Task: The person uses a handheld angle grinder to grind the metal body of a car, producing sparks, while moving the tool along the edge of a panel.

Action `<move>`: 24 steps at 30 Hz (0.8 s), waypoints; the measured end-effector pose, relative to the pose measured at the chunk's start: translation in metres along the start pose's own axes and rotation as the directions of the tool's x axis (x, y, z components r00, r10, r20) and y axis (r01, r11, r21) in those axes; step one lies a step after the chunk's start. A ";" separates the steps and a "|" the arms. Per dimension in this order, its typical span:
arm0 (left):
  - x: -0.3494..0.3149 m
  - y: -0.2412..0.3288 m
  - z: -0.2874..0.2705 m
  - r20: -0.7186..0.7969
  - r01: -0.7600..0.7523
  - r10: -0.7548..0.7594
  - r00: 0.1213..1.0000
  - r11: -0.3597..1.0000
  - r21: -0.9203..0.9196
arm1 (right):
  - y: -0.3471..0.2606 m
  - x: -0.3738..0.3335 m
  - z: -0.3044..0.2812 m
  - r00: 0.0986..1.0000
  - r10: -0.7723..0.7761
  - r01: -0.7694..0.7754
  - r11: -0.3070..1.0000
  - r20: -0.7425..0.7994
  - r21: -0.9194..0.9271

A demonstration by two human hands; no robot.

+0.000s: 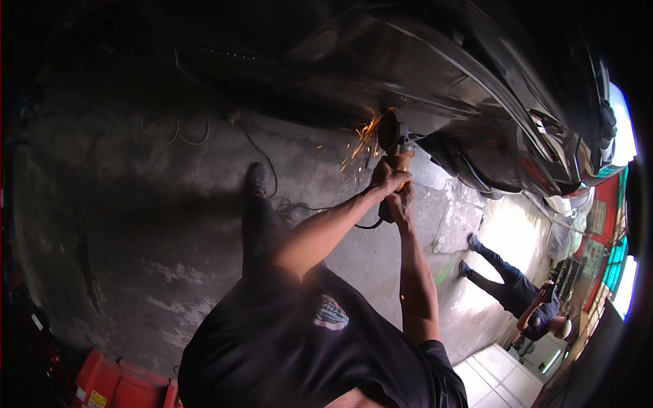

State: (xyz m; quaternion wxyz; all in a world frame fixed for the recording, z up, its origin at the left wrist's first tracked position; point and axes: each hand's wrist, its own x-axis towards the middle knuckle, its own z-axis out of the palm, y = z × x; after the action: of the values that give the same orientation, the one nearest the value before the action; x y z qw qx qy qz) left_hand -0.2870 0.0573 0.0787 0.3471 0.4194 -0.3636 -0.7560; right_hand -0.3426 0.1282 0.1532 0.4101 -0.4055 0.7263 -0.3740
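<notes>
Both of my hands are wrapped round an angle grinder (pixel 404 160). My left hand (pixel 388 178) is closed on its body, nearer the disc. Just behind it, my right hand (pixel 401 202) grips the rear part. The dark round disc and guard (pixel 388 132) are up against the lower edge of a dark car body (pixel 435 88). Orange sparks (pixel 367 134) spray to the left and down from there. The exact contact point is hidden by the disc and sparks. A black power cord (pixel 371 226) trails from the back of the grinder.
Beneath me is a worn grey concrete floor (pixel 136 224) with a loose thin cable (pixel 177 130). My shoe (pixel 257 178) stands beside the cord. At right another person (pixel 513 289) stands holding a dark object. Red equipment (pixel 122 382) is at lower left, a white panelled surface (pixel 500 381) at lower right.
</notes>
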 end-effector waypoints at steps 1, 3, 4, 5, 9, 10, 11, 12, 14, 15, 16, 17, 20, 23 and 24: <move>0.000 0.001 0.002 -0.019 -0.025 0.025 0.999 1.000 0.019 | 0.006 0.002 -0.002 1.000 -0.026 0.025 0.999 -0.012 -0.045; 0.001 0.001 0.001 -0.039 -0.070 0.071 0.997 0.997 0.031 | 0.011 0.006 -0.004 0.997 -0.076 0.072 0.989 -0.027 -0.132; 0.003 0.000 -0.001 -0.039 -0.091 0.092 0.995 0.996 0.023 | 0.011 0.007 -0.002 0.997 -0.080 0.079 0.992 -0.013 -0.096; 0.003 -0.001 -0.002 -0.038 -0.100 0.101 0.994 0.995 0.023 | 0.010 0.007 -0.002 0.996 -0.085 0.085 0.995 0.001 -0.061; 0.003 -0.001 0.000 -0.034 -0.074 0.075 0.997 0.997 0.032 | 0.012 0.005 -0.004 0.990 -0.139 0.138 0.989 0.002 -0.056; 0.005 -0.001 0.002 -0.047 -0.051 0.053 0.997 0.998 0.026 | 0.011 0.006 -0.003 0.992 -0.128 0.128 0.990 -0.001 -0.063; 0.007 -0.002 0.002 -0.055 -0.046 0.047 0.997 0.999 0.016 | 0.011 0.006 -0.003 0.993 -0.117 0.117 0.991 -0.004 -0.069; 0.007 -0.002 0.002 -0.059 -0.036 0.037 0.998 0.999 0.008 | 0.009 0.006 -0.003 0.995 -0.103 0.102 0.992 -0.010 -0.074; 0.004 -0.003 0.003 -0.056 -0.066 0.066 0.996 0.998 0.007 | 0.007 0.002 -0.004 0.998 -0.060 0.060 0.997 -0.010 -0.051; 0.005 -0.005 0.004 -0.055 -0.091 0.092 0.994 0.996 0.014 | 0.004 0.001 -0.004 0.999 -0.042 0.042 0.998 -0.009 -0.042; 0.005 -0.007 0.006 -0.052 -0.131 0.133 0.990 0.991 0.040 | 0.006 0.002 -0.006 0.999 -0.040 0.039 0.998 -0.012 -0.052; 0.006 -0.009 0.007 -0.055 -0.153 0.156 0.986 0.987 0.046 | 0.008 0.003 -0.007 0.999 -0.038 0.037 0.997 -0.014 -0.063; 0.021 -0.016 -0.003 -0.098 -0.173 0.175 0.980 0.984 0.037 | -0.019 0.004 0.006 1.000 0.006 -0.006 0.995 0.001 -0.100; 0.012 -0.006 0.003 -0.033 -0.062 0.064 0.997 0.997 0.041 | -0.012 0.003 -0.001 1.000 0.007 -0.010 0.993 -0.029 -0.121; 0.008 -0.001 0.003 -0.010 -0.020 0.020 1.000 0.999 0.049 | -0.008 0.004 -0.002 0.999 -0.010 0.006 0.992 -0.034 -0.123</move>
State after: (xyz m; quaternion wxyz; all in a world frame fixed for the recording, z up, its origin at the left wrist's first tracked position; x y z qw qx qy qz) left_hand -0.2934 0.0514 0.0762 0.3462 0.4279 -0.3842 -0.7412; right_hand -0.3436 0.1222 0.1600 0.3703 -0.4264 0.7533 -0.3372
